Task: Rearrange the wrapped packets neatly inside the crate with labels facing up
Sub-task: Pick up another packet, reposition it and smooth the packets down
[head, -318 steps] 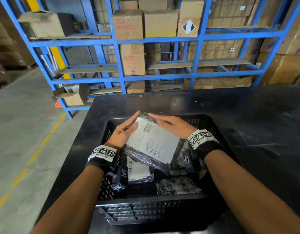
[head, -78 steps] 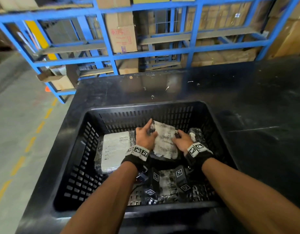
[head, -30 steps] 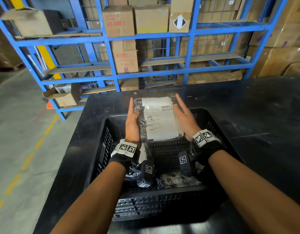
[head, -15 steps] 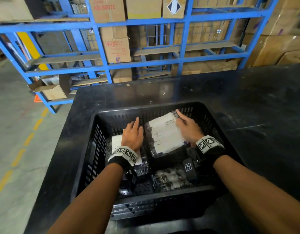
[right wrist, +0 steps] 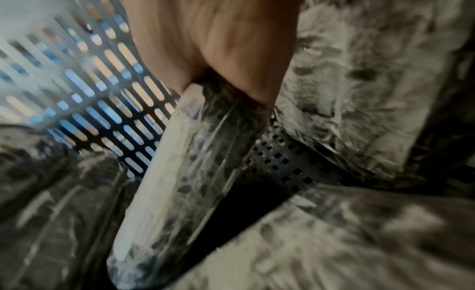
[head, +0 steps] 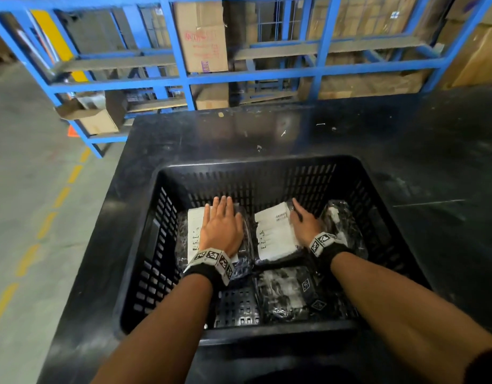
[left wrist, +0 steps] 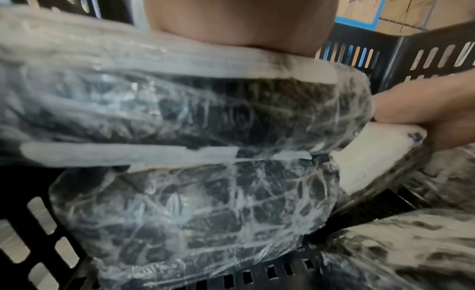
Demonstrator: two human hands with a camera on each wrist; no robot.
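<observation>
A black slotted crate (head: 269, 164) stands on a black table. Inside, my left hand (head: 221, 225) lies flat with straight fingers on a labelled packet (head: 193, 231) stacked at the left. My right hand (head: 303, 224) pinches the right edge of a second packet (head: 273, 235), white label up, beside the first. In the right wrist view thumb and fingers (right wrist: 231, 56) clamp that packet's edge (right wrist: 180, 172). The left wrist view shows the stacked packets (left wrist: 205, 131) under my palm. Another packet (head: 341, 223) leans at the right, and one (head: 283, 295) lies label down at the front.
Bare perforated crate floor (head: 236, 306) shows at the front left. Blue steel racking (head: 189, 76) with cardboard boxes (head: 201, 37) runs behind the table. The table's left edge drops to a concrete floor with a dashed yellow line (head: 45, 223).
The packet held up between both hands a second ago has come down into the crate beside the left stack. My left hand let go and now presses flat on the left packet.
</observation>
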